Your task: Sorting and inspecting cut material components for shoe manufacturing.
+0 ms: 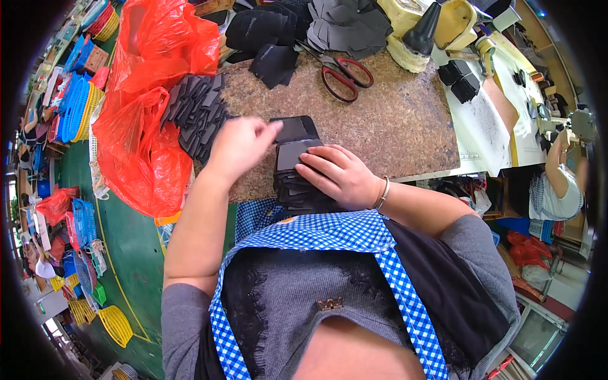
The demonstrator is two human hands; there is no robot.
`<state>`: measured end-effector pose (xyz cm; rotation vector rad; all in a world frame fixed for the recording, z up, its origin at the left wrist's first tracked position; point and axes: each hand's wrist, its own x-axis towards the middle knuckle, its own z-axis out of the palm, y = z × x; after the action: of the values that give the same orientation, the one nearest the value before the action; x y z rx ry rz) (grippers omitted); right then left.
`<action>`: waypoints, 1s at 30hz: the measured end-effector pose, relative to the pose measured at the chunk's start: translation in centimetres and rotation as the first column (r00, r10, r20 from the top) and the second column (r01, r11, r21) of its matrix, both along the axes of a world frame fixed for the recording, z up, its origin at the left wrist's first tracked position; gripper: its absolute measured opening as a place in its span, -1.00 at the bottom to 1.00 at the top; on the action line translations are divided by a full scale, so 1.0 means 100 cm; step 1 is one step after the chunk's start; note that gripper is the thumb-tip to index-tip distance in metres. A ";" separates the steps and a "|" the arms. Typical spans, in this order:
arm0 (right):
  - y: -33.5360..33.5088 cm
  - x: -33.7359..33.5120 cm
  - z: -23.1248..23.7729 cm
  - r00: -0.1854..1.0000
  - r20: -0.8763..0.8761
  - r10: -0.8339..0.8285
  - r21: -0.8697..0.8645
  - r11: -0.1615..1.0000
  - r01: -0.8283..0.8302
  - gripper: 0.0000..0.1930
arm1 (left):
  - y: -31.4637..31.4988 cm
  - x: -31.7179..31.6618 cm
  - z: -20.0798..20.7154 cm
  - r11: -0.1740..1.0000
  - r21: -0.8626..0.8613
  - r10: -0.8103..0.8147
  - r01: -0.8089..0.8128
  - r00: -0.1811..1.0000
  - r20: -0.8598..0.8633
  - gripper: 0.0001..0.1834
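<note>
A row of overlapping black flat pieces (292, 183) lies at the table's near edge, in front of my apron. My right hand (342, 176) rests on these pieces, its fingers stretched across their right side; its thumb is hidden. At the far end of the row lies a black piece (291, 129) with rounded corners and a smaller panel on it. My left hand (240, 149) is just left of that piece, thumb and forefinger drawn together, slightly blurred. Whatever is between those fingertips is too small to make out. Beside this hand is a heap of small dark pieces (197, 114).
A red plastic bag (142, 145) lies left of the heap. Scissors with red-and-black handles (342, 77) lie farther back on the worn board (392, 126), before piles of black pieces (348, 28). A black cone (422, 31) stands at the back right. Another person's arm (557, 161) shows at far right.
</note>
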<state>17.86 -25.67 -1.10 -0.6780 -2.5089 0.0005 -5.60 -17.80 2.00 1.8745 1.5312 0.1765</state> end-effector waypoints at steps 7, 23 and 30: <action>0.007 0.014 0.008 0.999 -0.032 0.044 -0.017 0.999 -0.044 -0.46 | 0.022 0.034 -0.018 0.974 0.145 -0.151 0.174 0.976 -0.157 -0.50; 0.064 -0.010 0.026 0.985 -0.074 0.158 0.294 0.947 -0.130 -0.58 | -0.033 -0.032 -0.001 0.644 -0.657 0.726 0.391 -0.043 0.686 -0.47; 0.124 -0.065 0.033 0.938 -0.152 0.312 0.524 0.830 -0.191 -0.59 | 0.006 -0.056 0.016 0.937 -0.350 0.339 -0.012 0.287 0.896 -0.26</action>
<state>11.40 -13.29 2.22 -0.1148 -2.2109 -0.4417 -11.16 -17.21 3.64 0.9234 0.7778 0.9626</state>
